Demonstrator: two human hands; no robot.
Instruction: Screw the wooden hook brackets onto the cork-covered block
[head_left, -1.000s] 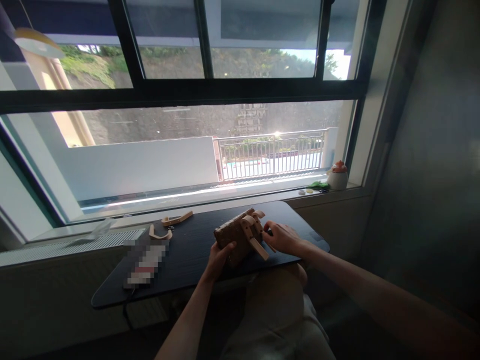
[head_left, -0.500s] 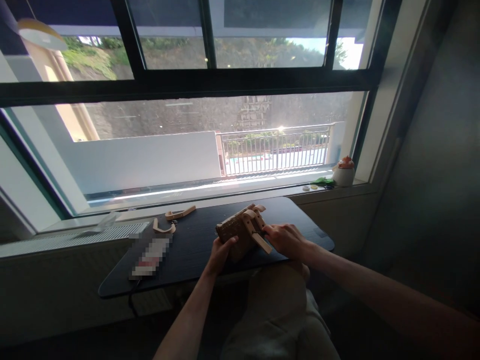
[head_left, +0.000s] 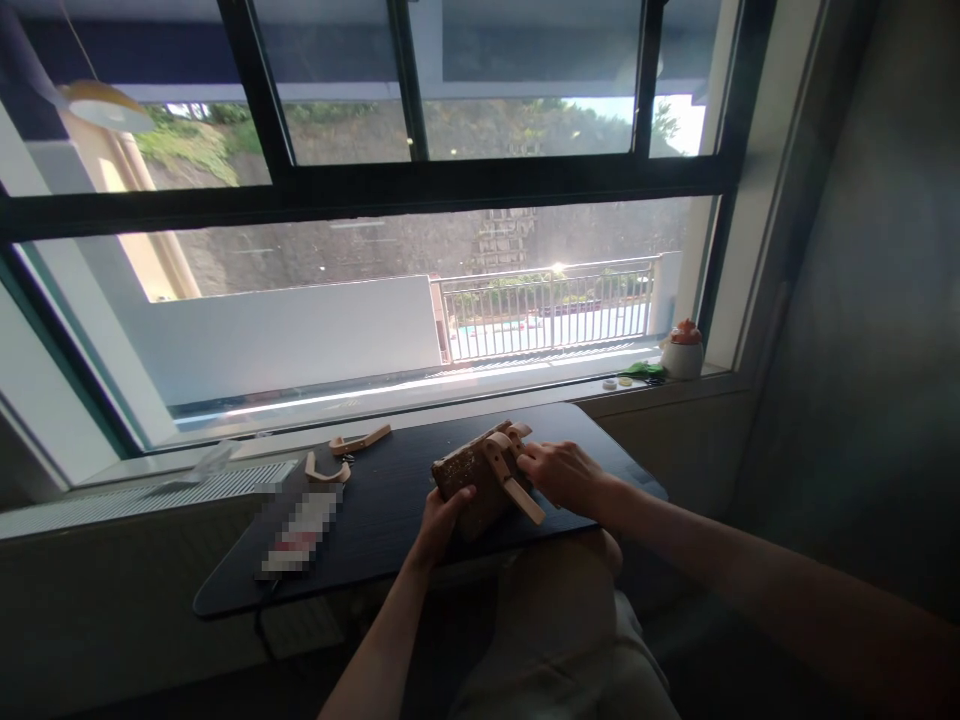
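Note:
My left hand [head_left: 442,515] grips the lower left side of a small brown bag [head_left: 480,505], thumb on its face and the other fingers hidden. The bag is tilted above the table's near edge. A tan strap [head_left: 510,475] curves over its right end, with a loose end sticking out toward me. My right hand [head_left: 562,472] is closed, its fingertips pressed together beside the strap; what they pinch is hidden. Farther left on the table lie two more curved tan straps, one near the back edge [head_left: 360,440] and one closer [head_left: 328,470].
The dark table [head_left: 390,520] stands against a window sill. A blurred-out item [head_left: 300,540] lies at its left, with a dark cord hanging below. A white pot with an orange top [head_left: 682,352] and small round items are on the sill. A radiator [head_left: 225,485] is at left.
The view has tilted up slightly, so everything sits a little lower. My right hand has shifted slightly toward the upper part of the strap; my left hand keeps its hold on the bag.

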